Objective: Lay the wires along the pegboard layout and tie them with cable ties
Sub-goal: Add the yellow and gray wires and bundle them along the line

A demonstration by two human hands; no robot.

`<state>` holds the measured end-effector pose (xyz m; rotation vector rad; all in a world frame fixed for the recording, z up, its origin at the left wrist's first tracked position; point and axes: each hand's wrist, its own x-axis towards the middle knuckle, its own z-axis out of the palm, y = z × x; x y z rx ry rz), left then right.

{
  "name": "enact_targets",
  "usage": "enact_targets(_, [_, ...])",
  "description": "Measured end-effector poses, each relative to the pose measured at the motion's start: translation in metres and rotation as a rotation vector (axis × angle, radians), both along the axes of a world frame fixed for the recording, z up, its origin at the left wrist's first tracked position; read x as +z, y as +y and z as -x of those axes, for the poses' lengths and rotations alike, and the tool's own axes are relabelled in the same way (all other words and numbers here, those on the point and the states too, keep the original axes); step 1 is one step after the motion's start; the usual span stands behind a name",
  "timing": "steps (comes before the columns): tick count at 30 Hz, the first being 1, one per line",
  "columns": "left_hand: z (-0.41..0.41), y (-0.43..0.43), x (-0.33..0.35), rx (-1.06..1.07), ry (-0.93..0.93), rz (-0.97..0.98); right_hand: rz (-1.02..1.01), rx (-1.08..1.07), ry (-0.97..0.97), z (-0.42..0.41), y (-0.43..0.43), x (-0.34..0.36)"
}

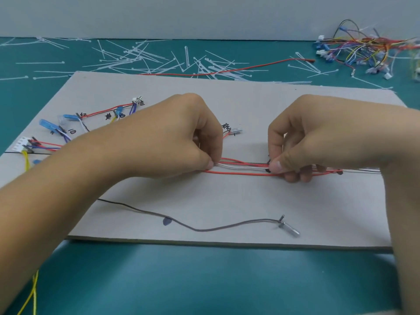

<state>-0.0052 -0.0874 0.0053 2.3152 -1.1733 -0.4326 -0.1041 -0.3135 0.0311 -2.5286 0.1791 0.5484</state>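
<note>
A yellow wire (34, 292) trails over the near edge of the teal mat (204, 280) at the lower left, beside the left forearm. Beyond it lies the grey board (227, 201) with handwritten labels. Across the board's middle runs the wire bundle (241, 167), red and white strands lying side by side. The left hand (181, 137) pinches the wire bundle between thumb and curled fingers, and the right hand (302, 137) pinches it further to the right, thumb on top and fingers curled beneath. Nearer the camera a dark wire (181, 223) snakes loosely over the board and ends in a metal terminal (289, 228). At the board's left end, blue connectors (48, 126) and a white connector (23, 142) sit at the wire ends. Behind the board, white cable ties (141, 57) are scattered on the mat, a loose red wire (227, 72) lies among them, and a tangled pile of coloured wires (368, 48) sits at the far right.
</note>
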Motion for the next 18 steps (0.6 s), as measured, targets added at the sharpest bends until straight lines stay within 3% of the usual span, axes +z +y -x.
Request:
enact_targets(11, [0.009,-0.008,-0.002,-0.010,-0.142,-0.037,0.120,-0.097,-0.098,0.002,0.012,0.003])
enact_targets(18, [0.027,-0.043,-0.010,0.018,-0.173,0.105,0.227,-0.091,-0.233,0.003,0.016,-0.003])
